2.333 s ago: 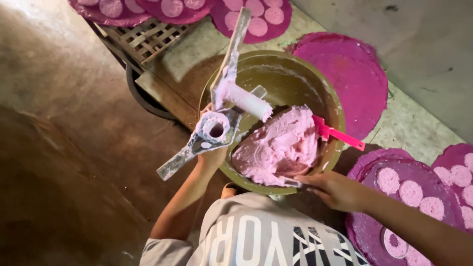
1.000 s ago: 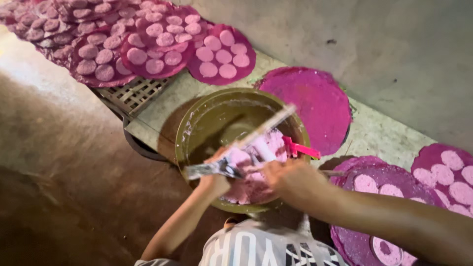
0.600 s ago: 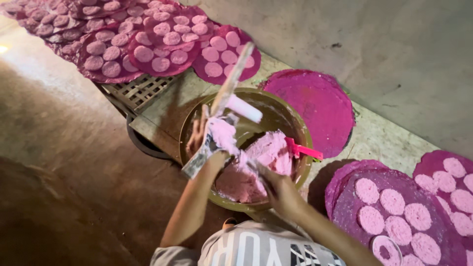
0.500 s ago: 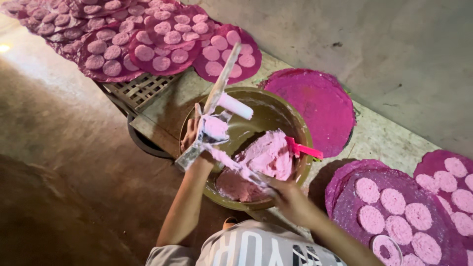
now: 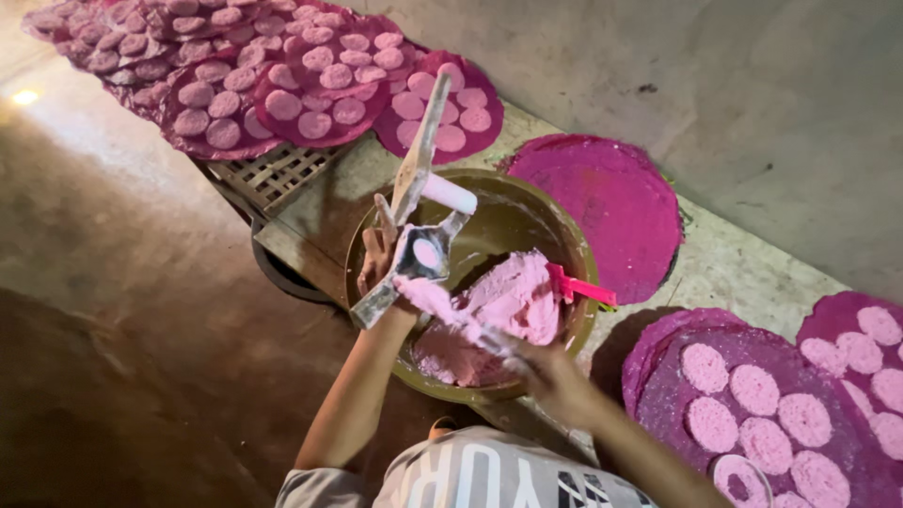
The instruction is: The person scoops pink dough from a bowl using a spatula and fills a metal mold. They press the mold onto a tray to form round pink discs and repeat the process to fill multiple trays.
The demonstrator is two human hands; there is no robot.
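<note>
My left hand [image 5: 378, 256] grips a metal hand press [image 5: 415, 246] with long handles and a round cup packed with pink dough, held over a large olive bowl [image 5: 527, 209]. My right hand [image 5: 546, 369], smeared with dough, pulls a strand of pink dough away from the press cup. Inside the bowl lies a big lump of pink dough [image 5: 513, 303], and a pink plastic scraper [image 5: 581, 287] sticks out at its right rim.
Round magenta mats [image 5: 602, 202] lie around the bowl; several carry rows of pale pink dough discs, at the upper left [image 5: 310, 89] and lower right [image 5: 771, 404]. A woven bamboo tray [image 5: 268, 174] sits behind the bowl. A grey wall runs along the right.
The press has been lifted upright out of the dough. My right hand moved from the press down to the bowl's near side, drawing off excess dough. The camera view shifted slightly.
</note>
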